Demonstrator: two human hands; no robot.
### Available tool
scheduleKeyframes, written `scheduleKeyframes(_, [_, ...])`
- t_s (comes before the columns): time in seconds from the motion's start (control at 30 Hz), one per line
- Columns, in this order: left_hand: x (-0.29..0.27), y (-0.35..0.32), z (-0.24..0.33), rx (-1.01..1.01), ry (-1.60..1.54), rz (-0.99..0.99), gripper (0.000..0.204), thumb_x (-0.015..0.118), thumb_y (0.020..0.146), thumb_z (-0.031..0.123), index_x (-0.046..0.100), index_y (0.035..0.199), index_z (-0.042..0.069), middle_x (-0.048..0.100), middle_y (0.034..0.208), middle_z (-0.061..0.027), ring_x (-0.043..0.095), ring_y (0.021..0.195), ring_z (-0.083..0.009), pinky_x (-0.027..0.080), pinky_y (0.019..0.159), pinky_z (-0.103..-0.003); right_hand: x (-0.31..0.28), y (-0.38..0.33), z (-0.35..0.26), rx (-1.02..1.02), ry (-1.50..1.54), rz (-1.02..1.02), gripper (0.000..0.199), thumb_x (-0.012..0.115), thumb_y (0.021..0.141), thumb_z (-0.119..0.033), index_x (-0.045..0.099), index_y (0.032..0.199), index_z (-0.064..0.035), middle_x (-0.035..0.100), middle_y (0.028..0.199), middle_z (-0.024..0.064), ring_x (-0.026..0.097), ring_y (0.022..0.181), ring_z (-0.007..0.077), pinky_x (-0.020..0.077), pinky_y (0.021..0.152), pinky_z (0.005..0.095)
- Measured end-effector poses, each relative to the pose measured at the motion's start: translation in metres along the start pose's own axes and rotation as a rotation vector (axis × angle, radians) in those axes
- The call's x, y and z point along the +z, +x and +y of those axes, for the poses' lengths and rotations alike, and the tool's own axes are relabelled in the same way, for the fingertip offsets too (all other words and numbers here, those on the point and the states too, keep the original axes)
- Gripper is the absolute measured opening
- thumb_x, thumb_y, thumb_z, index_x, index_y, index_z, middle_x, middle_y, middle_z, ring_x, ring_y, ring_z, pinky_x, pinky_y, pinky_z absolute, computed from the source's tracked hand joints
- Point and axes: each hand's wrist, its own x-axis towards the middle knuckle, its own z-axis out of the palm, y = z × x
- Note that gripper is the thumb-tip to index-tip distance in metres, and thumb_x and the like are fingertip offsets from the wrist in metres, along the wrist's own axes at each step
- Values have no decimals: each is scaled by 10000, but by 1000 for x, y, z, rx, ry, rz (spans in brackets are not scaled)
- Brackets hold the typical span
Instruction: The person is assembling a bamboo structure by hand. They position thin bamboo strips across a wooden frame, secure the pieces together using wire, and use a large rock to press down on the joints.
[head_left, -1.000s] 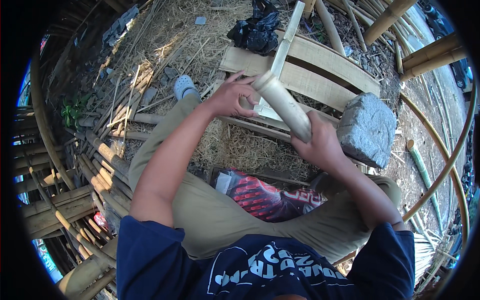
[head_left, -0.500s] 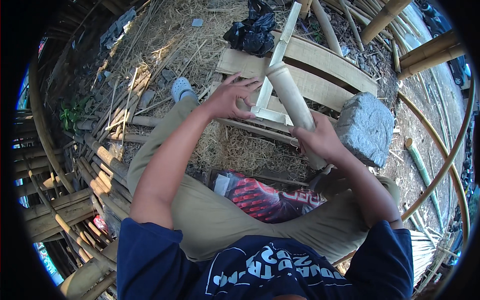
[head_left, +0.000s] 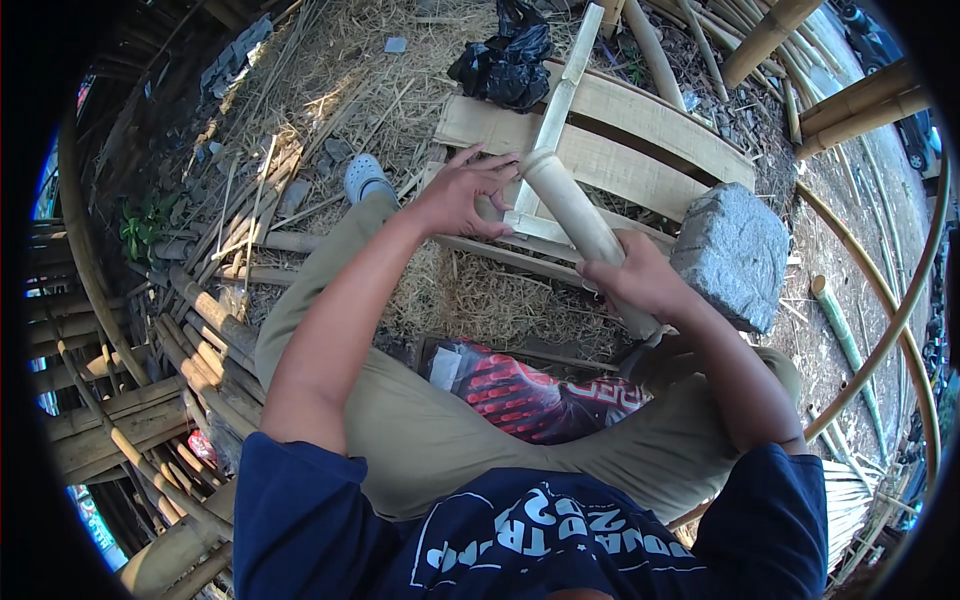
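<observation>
Head view, person seated on straw-covered ground. Right hand [head_left: 632, 278] wrapped closed around the lower part of a pale round bamboo cylinder [head_left: 572, 212], which slants up and to the left, its cut top end at centre frame. Left hand [head_left: 462, 193] held loosely open with fingers spread, fingertips at or just beside the cylinder's top end; actual contact probably, but the view is too distorted to confirm. Cylinder lies over a frame of flat, pale split-bamboo slats [head_left: 640, 125] resting on the straw. A narrow squared bamboo strip [head_left: 558, 100] runs from near the cylinder's top away toward the upper edge. Grey rough stone block [head_left: 732, 254] sits on the ground just right of the right hand. Crumpled black plastic bag [head_left: 505, 62] lies on the far side of the slats. Red-and-black printed bag [head_left: 530, 395] lies between the person's olive-trousered legs. Light grey clog [head_left: 363, 177] on the left foot. Long bamboo poles [head_left: 150, 400] stacked at left.
</observation>
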Motion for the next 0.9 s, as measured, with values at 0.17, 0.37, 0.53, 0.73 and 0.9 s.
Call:
scheduleKeyframes(0.17, [1,3,8,-18,-18,35,606,923,632,301,759,1202,174,561,1557,-57,443,1502,-214,159,1305,-522,20,-8,1,-246,-742,154,542,763,822,-313,608,1115,117,699,891,351,715,891,484,567,823,510])
scheduleKeyframes(0.37, [-11,5,6,-256,51,-244,604,922,641,299,774,1216,192,570,1547,-70,435,1509,-215,156,1303,-521,15,-23,-35,-557,-605,357,410,758,847,-249,601,1035,79,697,854,320,715,854,486,555,772,528])
scheduleKeyframes(0.53, [8,0,5,11,-43,76,358,918,686,366,744,893,132,684,1390,-69,515,1442,-225,172,1305,-521,28,-18,-17,-531,-617,458,405,756,840,-217,558,1066,54,696,870,317,723,854,471,554,771,538])
scheduleKeyframes(0.73, [0,-9,9,-92,-50,57,314,914,685,343,741,840,131,787,1076,-35,602,1349,-216,170,1312,-516,34,-26,-21,-432,-560,343,452,764,827,-228,596,1104,87,694,808,314,716,844,484,566,799,532])
scheduleKeyframes(0.9, [1,1,12,-7,-49,95,342,902,694,332,765,928,123,682,1398,-67,537,1421,-190,175,1310,-517,25,-12,10,-395,-663,290,495,775,818,-254,596,1100,112,705,848,322,725,843,473,573,786,520])
